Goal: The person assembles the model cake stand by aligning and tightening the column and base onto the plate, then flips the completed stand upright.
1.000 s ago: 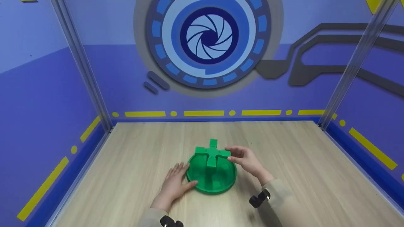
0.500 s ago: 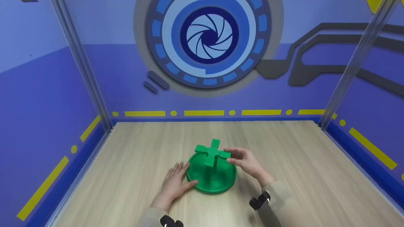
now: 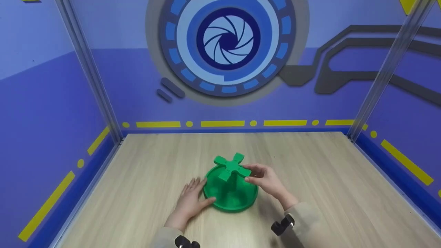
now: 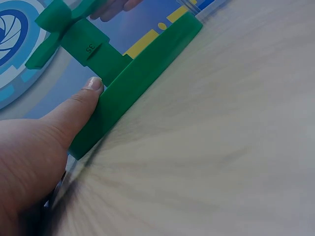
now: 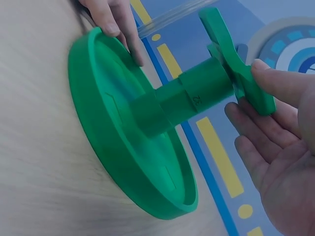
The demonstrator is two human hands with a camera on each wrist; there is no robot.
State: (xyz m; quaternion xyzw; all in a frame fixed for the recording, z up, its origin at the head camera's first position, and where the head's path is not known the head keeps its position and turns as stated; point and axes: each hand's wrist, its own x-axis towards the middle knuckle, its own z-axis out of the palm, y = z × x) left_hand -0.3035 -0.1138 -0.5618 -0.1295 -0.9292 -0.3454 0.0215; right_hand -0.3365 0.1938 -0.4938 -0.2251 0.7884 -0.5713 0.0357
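Note:
A green round dish-like base (image 3: 231, 206) lies on the wooden table, with a stepped green column (image 5: 194, 96) rising from its middle. Small raised numbers mark the column. On top sits a green four-armed cross handle (image 3: 232, 166). My right hand (image 3: 265, 177) pinches one arm of the cross, thumb on the near side and fingertips on the far side; the right wrist view shows the thumb pressed on its upper face. My left hand (image 3: 190, 201) rests at the left of the base, fingers stretched along its edge, thumb (image 4: 88, 93) at the rim.
The wooden tabletop (image 3: 165, 151) reaches back to a blue printed wall (image 3: 131, 86), with side walls left and right. Metal corner posts (image 3: 93, 69) stand at the back. A black wrist camera (image 3: 283, 224) sits at the right sleeve.
The cross handle has turned clockwise as seen from above, my right hand following its arm slightly toward me. The base and my left hand have stayed in place.

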